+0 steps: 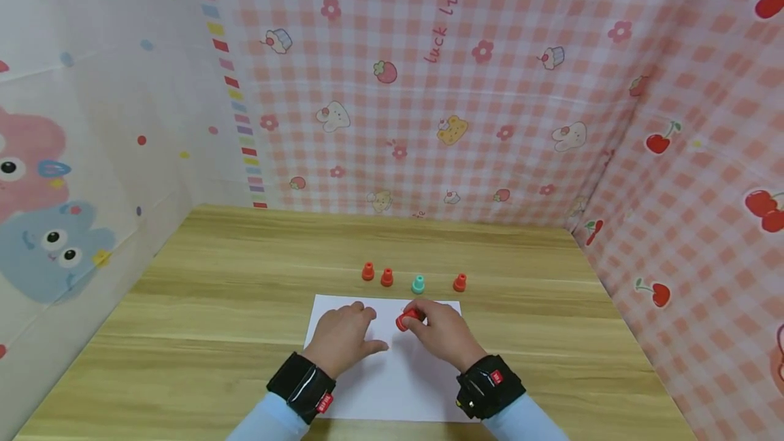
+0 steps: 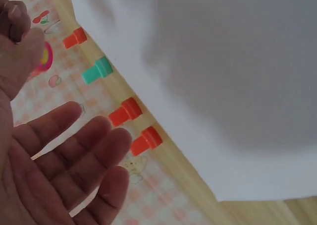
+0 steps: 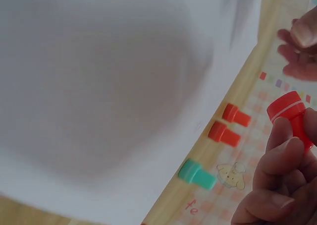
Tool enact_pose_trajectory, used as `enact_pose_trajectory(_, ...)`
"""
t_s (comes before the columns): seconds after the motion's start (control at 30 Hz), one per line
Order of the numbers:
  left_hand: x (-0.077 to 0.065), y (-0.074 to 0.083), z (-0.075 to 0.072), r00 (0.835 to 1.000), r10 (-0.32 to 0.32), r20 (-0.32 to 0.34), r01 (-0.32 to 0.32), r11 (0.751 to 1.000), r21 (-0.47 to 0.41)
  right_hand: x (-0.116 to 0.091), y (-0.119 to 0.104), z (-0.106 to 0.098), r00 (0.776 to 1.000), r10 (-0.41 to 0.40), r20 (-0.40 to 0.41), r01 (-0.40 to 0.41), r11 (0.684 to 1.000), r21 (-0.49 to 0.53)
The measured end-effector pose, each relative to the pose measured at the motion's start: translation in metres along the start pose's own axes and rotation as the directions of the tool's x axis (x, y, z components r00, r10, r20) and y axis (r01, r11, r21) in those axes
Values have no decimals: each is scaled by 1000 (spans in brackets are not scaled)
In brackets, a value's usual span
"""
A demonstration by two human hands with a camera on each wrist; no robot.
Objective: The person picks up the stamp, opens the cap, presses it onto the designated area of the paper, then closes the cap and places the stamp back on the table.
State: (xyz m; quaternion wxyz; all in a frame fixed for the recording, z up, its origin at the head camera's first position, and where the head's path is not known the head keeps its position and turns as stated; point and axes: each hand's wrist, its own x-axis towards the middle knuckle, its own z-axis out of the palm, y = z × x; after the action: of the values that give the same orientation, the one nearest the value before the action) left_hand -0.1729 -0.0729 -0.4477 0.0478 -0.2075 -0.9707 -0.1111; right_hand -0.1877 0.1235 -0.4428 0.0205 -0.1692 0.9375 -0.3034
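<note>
Head view: a sheet of white paper (image 1: 398, 386) is laid flat on the wooden counter (image 1: 184, 318). Above the paper, towards its far edge and right of its middle, a red stamp (image 1: 409, 319) is pinched between thumb and fingertips of the right hand (image 1: 446, 333); no contact with the paper can be made out. The left hand (image 1: 343, 340) is held wide over the paper's left side, thumb spread apart, nothing gripped.

Beyond the paper's far edge, a loose row is set out on the counter, left to right: first spare red stamp (image 1: 367, 271), second spare red stamp (image 1: 387, 278), green stamp (image 1: 418, 284), third spare red stamp (image 1: 460, 282). All are stood upright, broad ends down; the last is placed just beyond the paper's far right corner.

Pinched stamp: long axis tilted, well off upright. Broad end pointed towards the left hand, narrow end tucked among the right fingers. Pink and yellow are shown on the broad end in the left wrist view; blurred, design not readable.

Step in hand, as judged: stamp handled over the paper, not pressed. For a print, the axis would need to be uprighted, broad end turned down, paper steadied.
</note>
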Motion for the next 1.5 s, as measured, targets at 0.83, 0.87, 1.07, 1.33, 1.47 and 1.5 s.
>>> enact_pose_trajectory(0.83, -8, -6, -7, 966, -148, 210, 134, 988, 78, -8, 109, -52, 979, 146, -146, -190, 909, -371)
enact_pose_trajectory(0.87, -8, -6, -7, 966, -149, 211, 135, 988, 78, -9, 112, -56, 977, 151, -149, -198, 905, -377)
enact_pose_trajectory(1.07, -9, -6, -6, 966, -150, 209, 136, 987, 79, -13, 124, -72, 973, 152, -174, -214, 878, -427)
enact_pose_trajectory(1.33, -11, -7, -7, 968, -146, 205, 128, 987, 96, -17, 137, -80, 969, 164, -185, -229, 878, -420)
enact_pose_trajectory(1.47, -12, -8, -7, 969, -143, 202, 125, 987, 98, -18, 142, -82, 967, 164, -196, -234, 877, -420)
enact_pose_trajectory(1.5, -12, -8, -7, 970, -142, 198, 124, 987, 100, -18, 143, -82, 966, 167, -198, -238, 875, -422)
